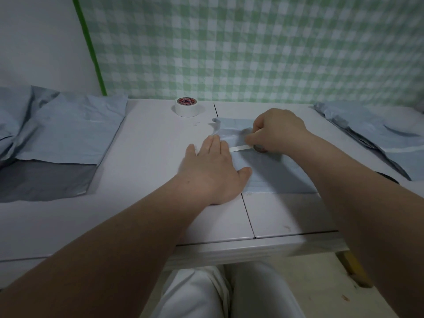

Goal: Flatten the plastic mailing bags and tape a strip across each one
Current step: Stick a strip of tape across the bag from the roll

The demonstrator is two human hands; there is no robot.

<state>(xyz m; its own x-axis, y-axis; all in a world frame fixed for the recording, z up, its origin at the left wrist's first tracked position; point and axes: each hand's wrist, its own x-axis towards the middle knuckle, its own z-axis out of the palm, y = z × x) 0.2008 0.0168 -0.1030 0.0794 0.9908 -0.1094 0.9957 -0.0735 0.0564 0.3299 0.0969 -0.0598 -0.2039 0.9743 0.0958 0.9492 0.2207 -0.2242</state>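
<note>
Head view, bag: the pale blue mailing bag (277, 177) lies centre-right on the white table (149, 138), with its far end a bit crumpled.
Left hand: the left hand (213, 166) is flat, fingers straight, pressing the bag's left edge.
Right hand: the right hand (277, 133) is curled round a small tape roll (260, 148), with a white strip (239, 148) stretched toward the left fingertips.
Handling: looks like thin, light, slippery film that'll creep and wrinkle, so I'd pin it flat rather than pinch it.
Extras: bigger tape roll (187, 107) at the back, left pile (68, 129) and right pile (378, 138) of bags.
</note>
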